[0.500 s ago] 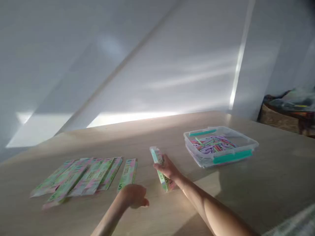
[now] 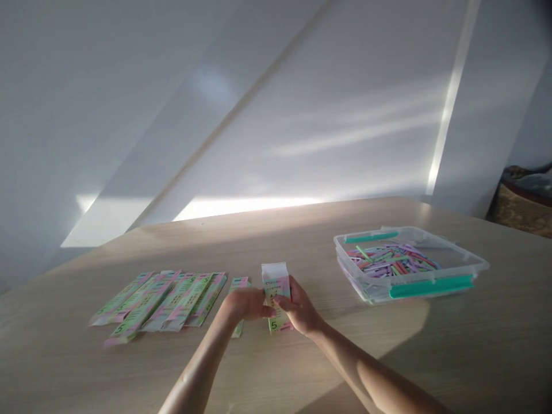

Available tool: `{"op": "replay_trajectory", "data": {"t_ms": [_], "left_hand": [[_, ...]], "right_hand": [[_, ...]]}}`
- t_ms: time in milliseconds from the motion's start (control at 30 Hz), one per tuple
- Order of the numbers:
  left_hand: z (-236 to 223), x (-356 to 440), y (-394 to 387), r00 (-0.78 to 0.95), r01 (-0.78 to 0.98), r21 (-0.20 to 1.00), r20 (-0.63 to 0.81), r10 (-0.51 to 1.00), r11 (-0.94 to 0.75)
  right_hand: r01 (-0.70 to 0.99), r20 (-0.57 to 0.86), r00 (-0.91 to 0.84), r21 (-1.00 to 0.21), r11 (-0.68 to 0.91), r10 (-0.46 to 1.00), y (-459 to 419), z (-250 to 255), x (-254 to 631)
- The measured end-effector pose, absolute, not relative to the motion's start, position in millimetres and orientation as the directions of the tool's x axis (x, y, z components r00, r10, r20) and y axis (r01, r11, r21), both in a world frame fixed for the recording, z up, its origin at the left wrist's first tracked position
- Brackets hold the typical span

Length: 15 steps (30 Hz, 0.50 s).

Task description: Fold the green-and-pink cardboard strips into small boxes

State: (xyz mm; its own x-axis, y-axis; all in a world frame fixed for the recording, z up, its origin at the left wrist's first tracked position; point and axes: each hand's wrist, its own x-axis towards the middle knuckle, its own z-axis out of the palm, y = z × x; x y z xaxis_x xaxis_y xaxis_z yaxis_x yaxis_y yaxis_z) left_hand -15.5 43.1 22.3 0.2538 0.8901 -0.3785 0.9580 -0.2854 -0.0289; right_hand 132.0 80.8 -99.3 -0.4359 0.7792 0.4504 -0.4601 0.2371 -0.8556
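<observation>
- Paper strip (image 2: 276,296), printed in mint green and pink with a large "5" at its lower end, stands between the hands at bottom centre of the frame. Its long axis runs roughly up and down the frame, and its paler upper end rises clear of the fingers.
- Left hand (image 2: 245,305) enters from the lower left, its fingers close together and reaching onto the strip's face.
- Right hand (image 2: 302,309) enters from the lower right, curled around the strip's right edge and sitting slightly nearer to it. Together the hands pinch the strip from both sides.
- Narrow printed strip (image 2: 239,283) lies on the surface just left of the held one, partly under the left hand.
- Row of similar paper strips (image 2: 159,302) lies left of centre, side by side and slightly overlapping, their long axes slanting.
- Clear plastic box (image 2: 448,261), with teal clips (image 2: 431,286) along its rims, sits to the right, well apart from the hands. Thin multicoloured paper pieces (image 2: 390,261) lie heaped inside.
- Pale wood-grain surface (image 2: 302,241) carries everything, smooth and matte under a band of sunlight.
</observation>
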Motion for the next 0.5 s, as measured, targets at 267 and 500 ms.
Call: {"op": "replay_trajectory", "data": {"t_ms": [267,500], "left_hand": [[30.8,-28.7,50.1,0.277,0.955,0.021,-0.417,0.866,-0.296],[21.9,-24.3,58.3,0.423,0.905,0.164,-0.441,0.791,-0.393]], "right_hand": [[-0.347,0.421,-0.497,-0.898,0.27,0.759,84.7,-108.8,152.4],[-0.319,0.368,-0.53,-0.921,0.223,0.764,78.2,-110.9,154.3]]}}
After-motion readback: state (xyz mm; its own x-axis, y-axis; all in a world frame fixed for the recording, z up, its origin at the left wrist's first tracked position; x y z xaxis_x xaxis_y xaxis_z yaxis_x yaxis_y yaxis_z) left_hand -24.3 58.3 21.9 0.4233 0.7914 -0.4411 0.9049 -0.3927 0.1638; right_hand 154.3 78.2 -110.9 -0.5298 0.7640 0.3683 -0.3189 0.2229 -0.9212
